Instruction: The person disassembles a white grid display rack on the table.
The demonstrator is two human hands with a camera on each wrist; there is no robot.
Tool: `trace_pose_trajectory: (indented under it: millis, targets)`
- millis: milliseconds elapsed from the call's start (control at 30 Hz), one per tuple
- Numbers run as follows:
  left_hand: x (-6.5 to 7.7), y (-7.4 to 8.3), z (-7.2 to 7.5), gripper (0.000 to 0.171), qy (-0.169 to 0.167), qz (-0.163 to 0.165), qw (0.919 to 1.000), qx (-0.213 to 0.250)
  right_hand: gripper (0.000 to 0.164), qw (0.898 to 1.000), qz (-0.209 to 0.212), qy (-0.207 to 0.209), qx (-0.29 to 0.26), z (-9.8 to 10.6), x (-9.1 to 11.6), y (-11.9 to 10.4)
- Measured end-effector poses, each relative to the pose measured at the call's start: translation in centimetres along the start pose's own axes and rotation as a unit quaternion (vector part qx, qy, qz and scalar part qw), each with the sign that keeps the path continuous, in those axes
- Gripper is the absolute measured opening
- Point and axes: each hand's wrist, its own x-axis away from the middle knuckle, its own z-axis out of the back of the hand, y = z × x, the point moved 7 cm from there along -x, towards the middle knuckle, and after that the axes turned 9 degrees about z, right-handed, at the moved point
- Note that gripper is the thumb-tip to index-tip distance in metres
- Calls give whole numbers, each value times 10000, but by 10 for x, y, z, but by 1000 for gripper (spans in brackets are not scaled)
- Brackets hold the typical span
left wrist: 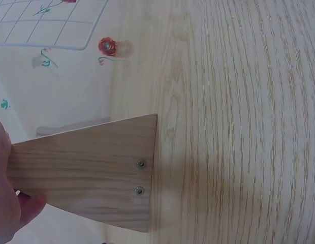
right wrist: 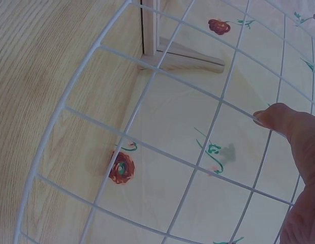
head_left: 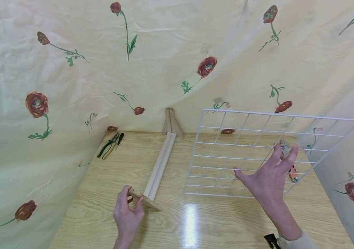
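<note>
A wooden stand lies across the table, its long grooved rail (head_left: 161,166) running between two tapered end pieces. The far end piece (head_left: 170,121) stands against the cloth backdrop. My left hand (head_left: 127,214) grips the narrow top of the near end piece (head_left: 147,201), thumb on one side and fingers on the other. In the left wrist view that end piece (left wrist: 86,173) shows two screws (left wrist: 141,164) near its wide bottom edge. My right hand (head_left: 268,183) holds up a white wire grid panel (head_left: 276,113), tilted, fingers spread across it. In the right wrist view, the thumb (right wrist: 277,118) presses on a wire.
Pliers (head_left: 109,146) with green and yellow handles lie at the table's back left, beside a black screwdriver (head_left: 120,139). Behind the grid is an orange-handled tool (head_left: 293,174). A black object (head_left: 270,240) sits by the right sleeve. Flowered cloth borders the table (head_left: 96,204).
</note>
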Motion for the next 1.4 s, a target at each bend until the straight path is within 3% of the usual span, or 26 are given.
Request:
trace_pose_trajectory:
  millis: [533, 1100, 1400]
  targets:
    - [3, 10, -4, 56, 123, 0, 9997, -210, 137, 9997, 152, 153, 81, 2, 1, -2]
    - [7, 18, -11, 56, 362, 17, 9986, -377, 137, 9990, 439, 46, 119, -1, 2, -3]
    - [9, 21, -16, 55, 462, 68, 9981, -390, 135, 9993, 323, 16, 177, -3, 2, -2]
